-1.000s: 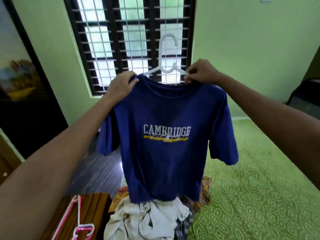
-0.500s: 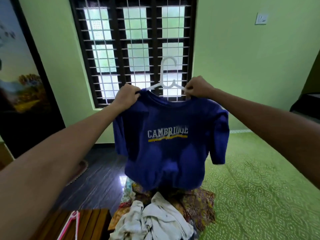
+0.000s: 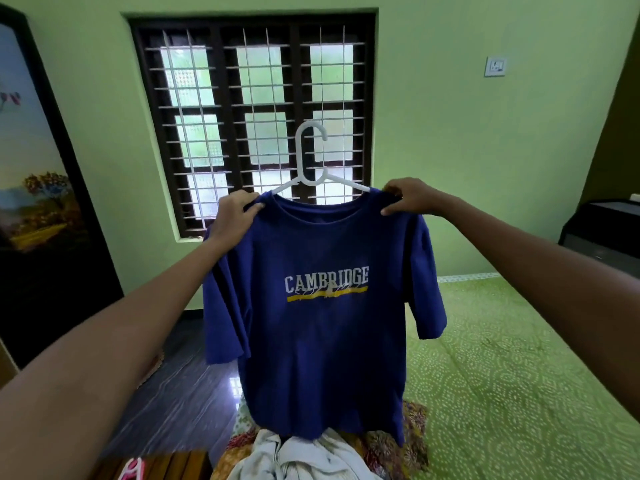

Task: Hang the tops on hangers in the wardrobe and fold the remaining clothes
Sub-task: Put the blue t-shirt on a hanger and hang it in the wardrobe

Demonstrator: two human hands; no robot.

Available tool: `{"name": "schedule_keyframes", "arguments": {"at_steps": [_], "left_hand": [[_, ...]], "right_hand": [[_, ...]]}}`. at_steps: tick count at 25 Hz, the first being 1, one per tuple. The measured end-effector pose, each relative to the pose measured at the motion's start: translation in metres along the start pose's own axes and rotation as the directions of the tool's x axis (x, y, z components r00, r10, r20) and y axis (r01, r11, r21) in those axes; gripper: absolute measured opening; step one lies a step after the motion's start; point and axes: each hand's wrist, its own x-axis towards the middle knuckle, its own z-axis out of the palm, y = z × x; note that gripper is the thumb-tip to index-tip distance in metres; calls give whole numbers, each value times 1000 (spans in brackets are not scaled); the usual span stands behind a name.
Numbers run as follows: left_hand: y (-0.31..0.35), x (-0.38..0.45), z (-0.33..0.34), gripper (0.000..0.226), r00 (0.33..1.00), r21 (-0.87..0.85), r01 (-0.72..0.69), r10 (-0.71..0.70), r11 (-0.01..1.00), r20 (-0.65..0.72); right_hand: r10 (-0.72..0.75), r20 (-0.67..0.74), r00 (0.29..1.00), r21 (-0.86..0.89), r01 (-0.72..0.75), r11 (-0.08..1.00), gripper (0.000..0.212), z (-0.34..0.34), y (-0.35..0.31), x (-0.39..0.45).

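A dark blue T-shirt (image 3: 322, 334) printed CAMBRIDGE hangs on a white plastic hanger (image 3: 310, 157) held up in front of the window. My left hand (image 3: 232, 216) grips the shirt's left shoulder over the hanger arm. My right hand (image 3: 408, 199) pinches the right shoulder the same way. The hanger's hook stands free above the collar. Below the shirt, a heap of clothes (image 3: 311, 455) lies on the bed, with a white garment on top and patterned fabric under it.
The bed with a green patterned sheet (image 3: 519, 393) fills the right. A barred window (image 3: 256, 123) is straight ahead. A wooden stool (image 3: 173, 465) with a pink hanger (image 3: 131, 469) sits at bottom left. A dark door (image 3: 45, 209) stands on the left, dark furniture (image 3: 602, 230) at far right.
The view has tilted upward, so the shirt and both hands sit lower in frame. Both hands keep hold of the shoulders; the shirt now hangs straighter on the hanger.
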Motion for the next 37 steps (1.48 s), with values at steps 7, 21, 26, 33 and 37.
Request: {"name": "schedule_keyframes", "arguments": {"at_steps": [7, 21, 26, 33, 37], "left_hand": [[11, -3, -2, 27, 991, 76, 113, -118, 991, 66], [51, 22, 17, 27, 950, 450, 4, -144, 893, 276], [55, 17, 39, 26, 954, 371, -21, -93, 928, 286], [82, 35, 67, 28, 902, 287, -257, 122, 923, 415], [114, 37, 99, 30, 854, 212, -360, 229, 908, 468]], "right_hand": [[-53, -59, 997, -95, 47, 994, 19, 0, 23, -13], [57, -68, 996, -303, -75, 950, 25, -21, 38, -36], [141, -90, 986, -272, -161, 949, 21, -28, 52, -57], [323, -166, 932, -344, -361, 867, 23, -49, 57, -114], [413, -210, 886, -399, -463, 792, 23, -66, 63, -167]]}}
